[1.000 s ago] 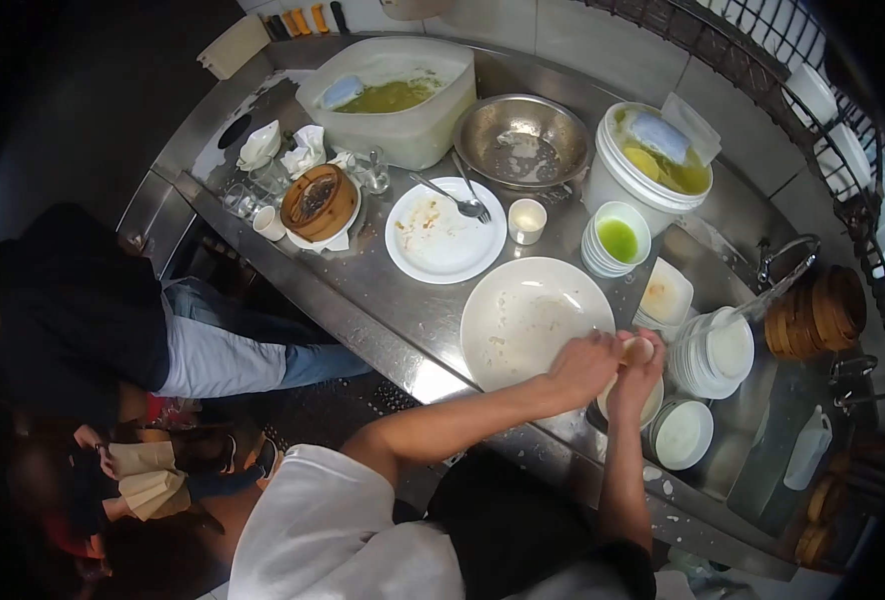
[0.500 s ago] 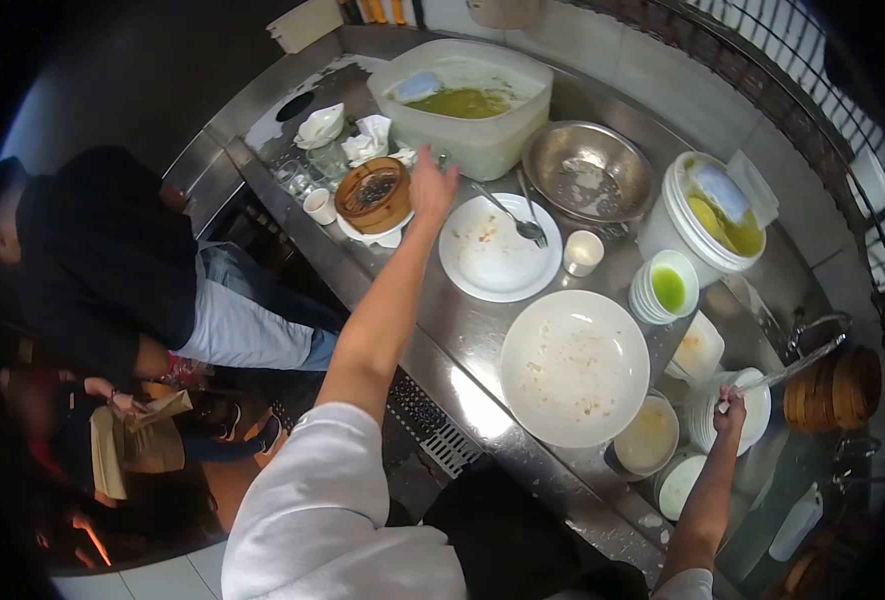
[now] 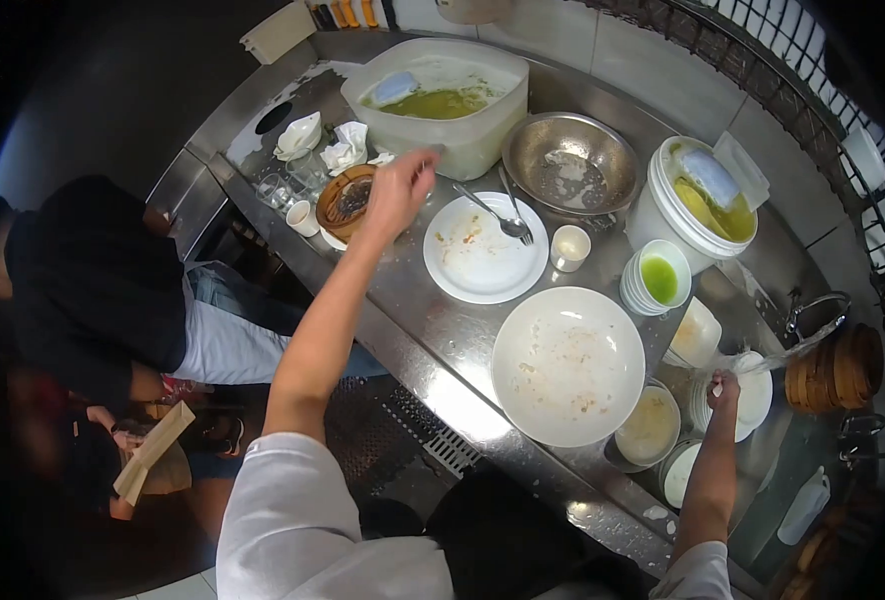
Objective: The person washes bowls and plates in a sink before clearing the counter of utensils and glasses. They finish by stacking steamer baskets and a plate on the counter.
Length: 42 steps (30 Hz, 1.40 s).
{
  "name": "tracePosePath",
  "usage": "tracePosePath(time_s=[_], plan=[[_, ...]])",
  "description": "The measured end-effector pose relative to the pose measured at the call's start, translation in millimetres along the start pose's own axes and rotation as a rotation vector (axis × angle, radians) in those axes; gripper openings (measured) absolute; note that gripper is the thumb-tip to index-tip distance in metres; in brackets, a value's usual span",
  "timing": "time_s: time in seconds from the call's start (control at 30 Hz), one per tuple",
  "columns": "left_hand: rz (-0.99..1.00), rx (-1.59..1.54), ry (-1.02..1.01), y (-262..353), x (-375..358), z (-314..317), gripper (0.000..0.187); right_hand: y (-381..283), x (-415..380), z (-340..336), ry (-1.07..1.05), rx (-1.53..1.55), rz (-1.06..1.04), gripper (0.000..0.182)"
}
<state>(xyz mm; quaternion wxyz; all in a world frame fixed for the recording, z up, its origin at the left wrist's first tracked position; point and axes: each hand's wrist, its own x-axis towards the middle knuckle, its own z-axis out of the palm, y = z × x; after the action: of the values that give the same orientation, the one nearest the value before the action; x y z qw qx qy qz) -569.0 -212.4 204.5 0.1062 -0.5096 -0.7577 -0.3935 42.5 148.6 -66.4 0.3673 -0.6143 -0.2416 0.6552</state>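
Note:
My left hand (image 3: 403, 192) is raised over the counter beside a round bamboo steamer (image 3: 346, 200), its fingers bent and somewhat apart, with nothing visible in them. To its right a white plate (image 3: 473, 265) with food scraps carries a spoon (image 3: 508, 224) and another utensil. My right hand (image 3: 725, 391) is closed at the sink, against stacked white plates (image 3: 755, 400); what its fingers hold, if anything, is hidden. Water streams across just above it. Between my arms lies a large white dish (image 3: 568, 365) smeared with scraps.
A tub of greenish water (image 3: 443, 140), a metal bowl (image 3: 573, 165) and a white bucket (image 3: 693, 215) line the back. Stacked bowls (image 3: 653, 280), a cup (image 3: 570, 247) and bamboo steamers (image 3: 833, 370) stand nearby. Two people are at left, one wearing a pale apron (image 3: 233, 340).
My view has shifted slightly. My left hand has come back a little, its fingers now bent over the counter. My right hand stays by the plates. The person at lower left has turned the brown item they hold.

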Motion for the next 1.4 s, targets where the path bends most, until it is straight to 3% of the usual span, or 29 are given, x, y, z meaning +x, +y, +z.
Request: tracePosePath(time_s=[0.03, 0.23, 0.33, 0.5, 0.6, 0.7, 0.83, 0.93, 0.97, 1.07, 1.1, 1.23, 1.33, 1.4], plan=[[0.088, -0.024, -0.013, 1.7, -15.0, 4.3, 0.019, -1.0, -5.6, 2.6, -0.016, -0.014, -0.011, 0.008], [-0.085, -0.198, -0.121, 11.8, -87.6, 46.5, 0.015, 15.1, 11.4, -2.0, 0.054, 0.222, 0.055, 0.011], [-0.232, -0.311, -0.107, 3.1, -113.4, 63.3, 0.014, 25.7, 45.6, -36.4, -0.157, 0.181, 0.046, 0.011], [-0.399, -0.407, -0.185, -47.1, -143.6, 84.7, 0.022, 13.7, -5.0, -15.4, -0.170, 0.094, 0.123, 0.006], [-0.472, 0.034, -0.343, -28.5, -122.6, 66.1, 0.036, 35.0, 16.9, -22.0, -0.182, 0.040, 0.045, 0.004], [-0.211, 0.527, -0.507, -38.0, -101.1, 75.6, 0.052, 35.9, 8.3, -17.6, -0.153, -0.146, 0.020, 0.006], [0.112, 0.631, -0.545, -41.2, -60.8, 109.8, 0.064, 44.0, 22.2, -38.0, -0.274, -0.385, 0.189, 0.006], [0.369, 0.602, -0.559, -46.5, -30.8, 138.1, 0.063, 61.4, 22.4, -54.7, -0.226, -0.269, 0.027, 0.008], [0.430, 0.588, -0.586, -45.2, -23.6, 141.6, 0.063, 58.4, 19.8, -51.4, -0.140, -0.191, 0.166, 0.008], [0.385, 0.606, -0.724, -40.6, -11.3, 147.6, 0.057, 67.4, 23.4, -65.9, -0.371, -0.456, 0.339, 0.014], [0.345, 0.619, -0.726, -41.4, -10.0, 151.9, 0.052, 47.3, -32.7, -33.6, -0.337, -0.517, 0.397, 0.021], [0.262, 0.673, -0.734, -54.2, -8.8, 157.4, 0.033, 17.8, -118.7, 8.0, -0.335, -0.669, 0.061, 0.021], [0.257, 0.661, -0.686, -68.9, -21.9, 153.7, 0.023, -19.2, -141.1, 24.8, -0.364, -0.391, -0.066, 0.039], [0.289, 0.653, -0.642, -76.3, -30.8, 151.5, 0.022, -60.7, -177.0, 63.1, -0.474, -0.373, -0.327, 0.041]])
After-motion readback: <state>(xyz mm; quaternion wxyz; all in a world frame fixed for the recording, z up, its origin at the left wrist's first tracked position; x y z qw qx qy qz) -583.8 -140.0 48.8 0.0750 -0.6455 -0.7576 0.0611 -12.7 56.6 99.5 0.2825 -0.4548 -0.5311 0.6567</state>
